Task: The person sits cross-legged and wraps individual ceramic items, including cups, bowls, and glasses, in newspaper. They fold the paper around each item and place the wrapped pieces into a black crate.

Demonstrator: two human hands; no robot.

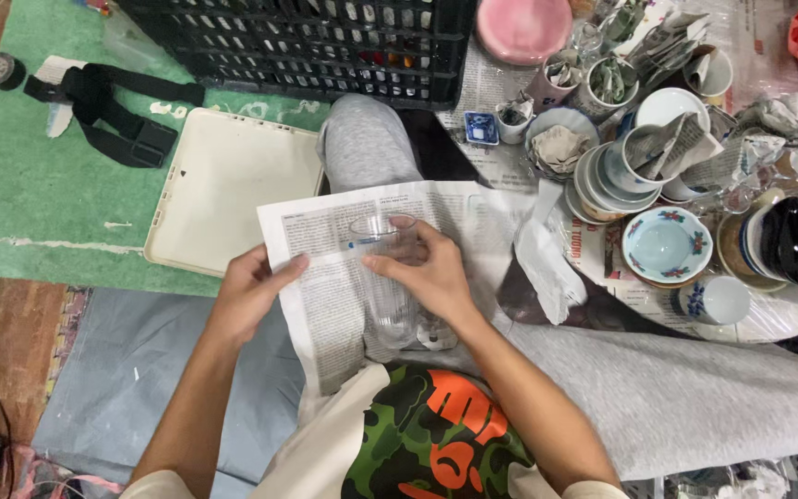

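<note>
1. Head view, your hands: your right hand [427, 273] lies on a clear drinking glass [388, 277], fingers curled over its side and closed on it. Your left hand [251, 291] pinches the left edge of a newspaper sheet [325, 277], thumb on top and fingers under.
2. Head view, the glass: it lies on its side on the sheet across your lap, mouth pointing away from you. The paper is spread flat beneath it and none is folded over it, so I judge the wrapping barely begun.
3. Head view, done so far: to your right, several cups stuffed with paper [602, 83] stand among the crockery, which suggests some pieces are already packed.
4. Head view, left to do: a blue-patterned bowl [667, 245], a black bowl [794, 240] and stacked plates show no wrapping. The black crate [325, 46] sits ahead of your knee, a cream tray [223, 189] beside it.
</note>
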